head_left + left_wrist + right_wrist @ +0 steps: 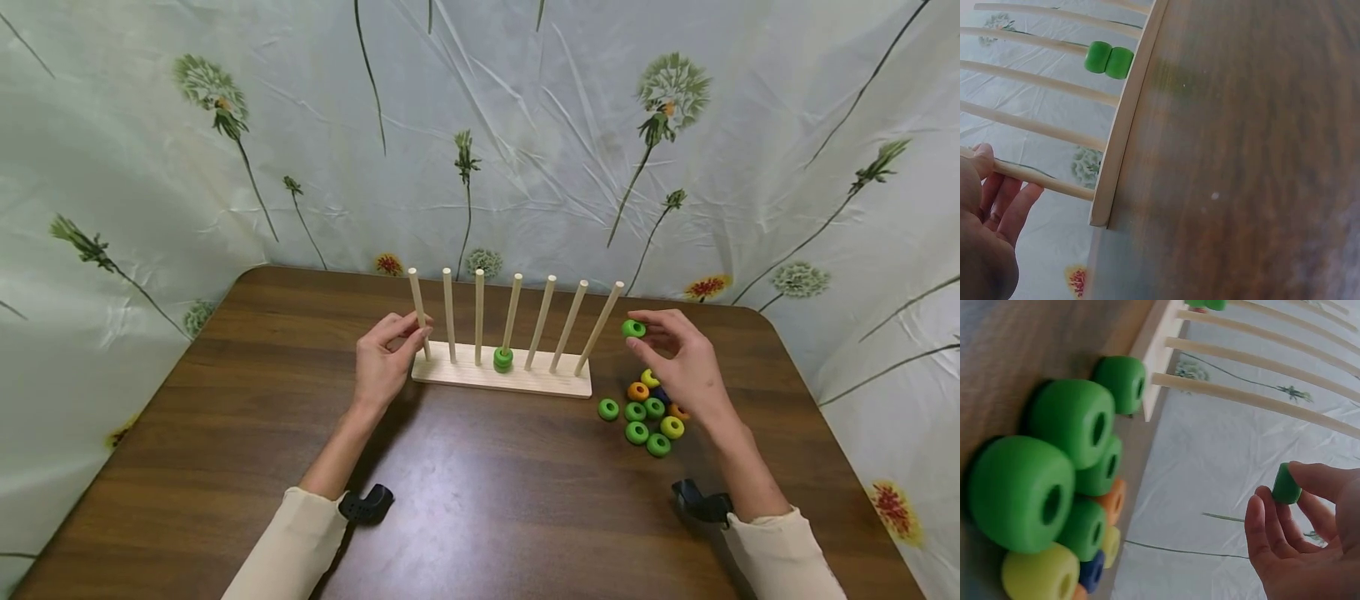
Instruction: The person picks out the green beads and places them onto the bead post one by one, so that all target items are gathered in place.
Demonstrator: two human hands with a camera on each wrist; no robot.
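A pale wooden peg rack with several upright pegs stands on the table. Two green beads are stacked at the foot of its middle peg. My left hand pinches the leftmost peg between thumb and fingers, partway up. Over the loose beads, to the right of the rack, my right hand pinches a green bead between thumb and fingertips. In the right wrist view that bead is held raised, apart from the rightmost peg.
Loose green, yellow, orange and dark blue beads lie in a cluster right of the rack, among them a yellow bead. One green bead lies slightly left of the others. Behind the brown table hangs a dandelion-patterned curtain.
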